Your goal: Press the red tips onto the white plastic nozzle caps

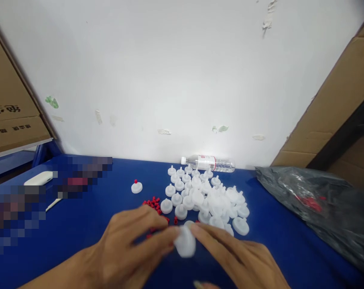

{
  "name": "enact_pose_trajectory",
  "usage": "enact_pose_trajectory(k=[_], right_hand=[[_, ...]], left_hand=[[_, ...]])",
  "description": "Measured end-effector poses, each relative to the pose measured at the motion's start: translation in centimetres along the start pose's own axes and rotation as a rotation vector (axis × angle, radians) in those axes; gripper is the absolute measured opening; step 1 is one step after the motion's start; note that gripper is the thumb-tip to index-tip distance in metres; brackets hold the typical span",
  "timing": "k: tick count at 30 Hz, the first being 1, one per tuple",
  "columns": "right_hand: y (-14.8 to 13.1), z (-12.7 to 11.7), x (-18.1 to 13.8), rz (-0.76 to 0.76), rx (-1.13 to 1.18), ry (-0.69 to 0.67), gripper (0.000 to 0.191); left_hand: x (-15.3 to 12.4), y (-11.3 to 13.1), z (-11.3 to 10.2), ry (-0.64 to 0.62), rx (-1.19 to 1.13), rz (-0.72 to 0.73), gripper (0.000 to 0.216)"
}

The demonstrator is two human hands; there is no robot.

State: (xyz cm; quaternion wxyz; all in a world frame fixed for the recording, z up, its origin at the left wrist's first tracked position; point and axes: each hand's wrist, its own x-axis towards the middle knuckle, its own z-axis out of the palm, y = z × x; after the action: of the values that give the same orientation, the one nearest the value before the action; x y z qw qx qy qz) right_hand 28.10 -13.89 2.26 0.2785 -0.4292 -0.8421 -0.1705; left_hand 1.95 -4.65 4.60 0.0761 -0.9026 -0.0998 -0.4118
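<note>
A smooth blue tabletop (88,218) is stretching beneath everything, and a crinkled grey plastic bag (326,228) is slumping near three o'clock. Taking the held piece as the dial's centre, the left hand (124,245) is filling nine o'clock and the right hand (245,261) four. A heap of white caps (213,200), pale plastic discs with stubby nozzles, is spreading at one o'clock; beyond it a clear bottle (206,163) is lying on its side. Between the hands sits one white piece (185,243): the left fingers are pinching its left edge, the right fingertips are meeting its upper right. Through the blur I can't fairly tell whether the right ones are gripping, or where its axis is pointing. Near ten o'clock a red-tipped cap (136,187) is standing alone. Tiny tubular red pieces (153,202) are lying towards half past ten, nearer the left hand.
</note>
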Motion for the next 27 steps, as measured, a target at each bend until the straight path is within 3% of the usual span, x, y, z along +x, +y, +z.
enact_pose_trajectory(k=[2, 5, 11, 17, 22, 27], right_hand=[[0.2, 0.1, 0.1, 0.056, -0.017, -0.041, 0.046], [0.4, 0.4, 0.0, 0.096, -0.022, -0.125, 0.044], [0.7, 1.0, -0.6, 0.048, -0.058, -0.229, 0.046], [0.6, 1.0, -0.4, 0.035, -0.060, -0.222, 0.045], [0.4, 0.5, 0.0, 0.003, -0.038, -0.142, 0.056], [0.8, 0.5, -0.1, 0.005, -0.014, -0.061, 0.050]], left_hand=[[-0.3, -1.9, 0.0, -0.001, 0.037, -0.177, 0.020], [-0.8, -4.8, 0.1, -0.039, 0.163, -0.300, 0.015], [-2.0, -7.1, 0.6, -0.280, 0.341, -0.455, 0.023], [-2.8, -7.7, 0.9, -0.398, 0.374, -0.491, 0.033], [-2.8, -7.9, 1.0, -0.394, 0.369, -0.500, 0.036], [-1.4, -7.4, -0.3, -0.411, 0.293, -0.461, 0.030]])
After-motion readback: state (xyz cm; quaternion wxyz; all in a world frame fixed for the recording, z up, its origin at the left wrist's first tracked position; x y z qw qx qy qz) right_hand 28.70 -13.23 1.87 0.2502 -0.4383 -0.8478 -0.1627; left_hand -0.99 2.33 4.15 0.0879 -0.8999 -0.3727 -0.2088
